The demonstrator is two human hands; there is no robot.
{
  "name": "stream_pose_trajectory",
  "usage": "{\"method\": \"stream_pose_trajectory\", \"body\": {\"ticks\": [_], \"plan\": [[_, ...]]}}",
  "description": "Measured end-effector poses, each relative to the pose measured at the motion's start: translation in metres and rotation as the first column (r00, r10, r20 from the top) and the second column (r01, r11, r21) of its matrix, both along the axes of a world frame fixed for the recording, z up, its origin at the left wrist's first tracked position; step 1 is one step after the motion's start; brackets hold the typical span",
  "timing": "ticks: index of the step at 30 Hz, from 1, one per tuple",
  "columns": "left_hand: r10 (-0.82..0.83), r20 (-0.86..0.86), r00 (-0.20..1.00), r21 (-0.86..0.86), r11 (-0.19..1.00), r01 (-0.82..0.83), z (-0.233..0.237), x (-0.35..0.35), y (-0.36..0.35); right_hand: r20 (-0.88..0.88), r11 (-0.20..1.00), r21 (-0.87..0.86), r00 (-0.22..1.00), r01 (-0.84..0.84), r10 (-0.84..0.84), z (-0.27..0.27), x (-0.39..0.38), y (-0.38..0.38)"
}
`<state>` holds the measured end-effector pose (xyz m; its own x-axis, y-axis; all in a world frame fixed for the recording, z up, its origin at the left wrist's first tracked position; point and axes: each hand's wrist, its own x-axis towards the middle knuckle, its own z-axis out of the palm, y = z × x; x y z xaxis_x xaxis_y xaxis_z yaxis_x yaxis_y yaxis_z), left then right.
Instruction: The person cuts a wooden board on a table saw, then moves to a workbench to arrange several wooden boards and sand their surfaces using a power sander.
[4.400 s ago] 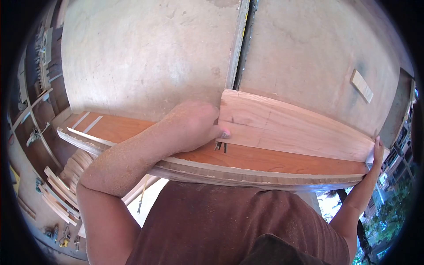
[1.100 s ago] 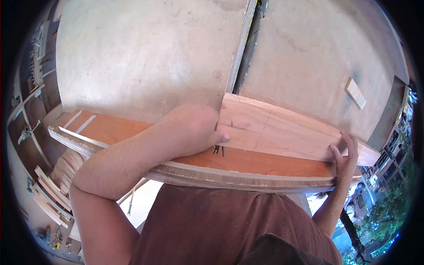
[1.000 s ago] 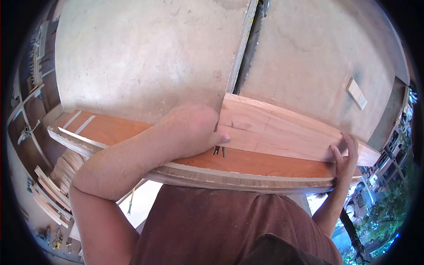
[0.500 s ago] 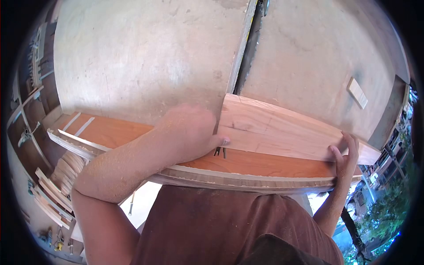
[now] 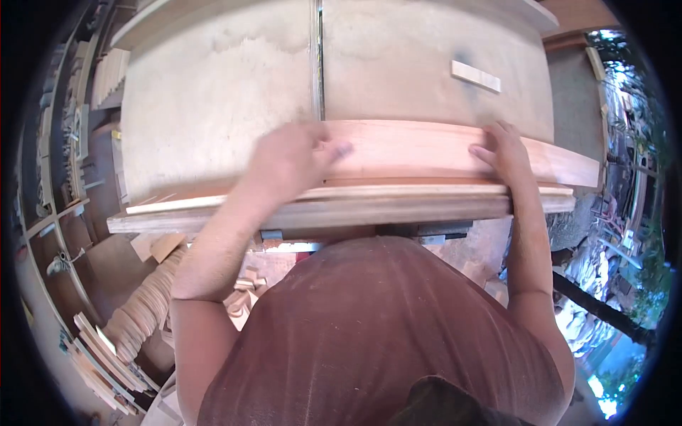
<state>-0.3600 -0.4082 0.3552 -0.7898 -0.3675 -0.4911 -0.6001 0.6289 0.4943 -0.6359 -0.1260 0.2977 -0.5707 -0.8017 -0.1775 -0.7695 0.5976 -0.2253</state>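
Observation:
A long, pale pinkish wooden board lies along the near edge of a plywood-topped workbench. My left hand is at the board's left end, its thumb on the face and its fingers curled; motion smears it a little. Farther along, my right hand grips the board from above, thumb on the near side and fingers over the far edge. Beyond my right hand the board's end sticks out past the plywood. A reddish-brown strip of wood shows between the board and the bench's front edge.
A small pale wood block lies on the bench's right half. A dark gap splits the two plywood sheets. Stacked curved wooden pieces stand at the lower left, with shelves beyond them.
My view has shifted, showing more of the bench and floor. The board now lies more level, and both hands are still at it. The left hand has come nearer the board's end.

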Motion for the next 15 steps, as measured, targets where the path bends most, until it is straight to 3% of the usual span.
{"method": "stream_pose_trajectory", "body": {"ticks": [1,4,6,10,12,13,15], "plan": [[-0.039,-0.223,0.974,0.025,0.999,0.046,-0.005,0.01,0.021,-0.017,1.0,-0.026,1.0,-0.001,0.001,0.002,-0.002,0.0],[-0.147,-0.286,0.947,-0.017,0.989,0.149,-0.011,0.014,0.086,-0.005,0.998,0.002,0.998,-0.064,0.064,0.006,0.002,-0.004],[-0.254,-0.433,0.865,-0.216,0.961,0.174,-0.022,0.016,0.12,-0.06,0.992,0.076,0.993,-0.096,0.101,0.01,0.01,-0.004],[-0.295,-0.448,0.844,-0.42,0.903,0.093,-0.037,0.004,0.158,-0.065,0.987,0.062,0.986,-0.149,0.153,0.0,0.01,-0.002],[-0.315,-0.324,0.892,-0.508,0.853,0.117,-0.041,-0.007,0.167,-0.057,0.982,0.05,0.981,-0.181,0.184,-0.007,0.004,-0.003],[-0.304,-0.366,0.88,-0.577,0.816,0.042,-0.046,-0.008,0.17,-0.07,0.978,0.046,0.976,-0.203,0.206,-0.006,0.0,-0.006],[-0.292,-0.366,0.884,-0.581,0.813,0.028,-0.051,-0.01,0.171,-0.043,0.972,0.093,0.975,-0.216,0.22,-0.007,0.0,-0.01]]}}
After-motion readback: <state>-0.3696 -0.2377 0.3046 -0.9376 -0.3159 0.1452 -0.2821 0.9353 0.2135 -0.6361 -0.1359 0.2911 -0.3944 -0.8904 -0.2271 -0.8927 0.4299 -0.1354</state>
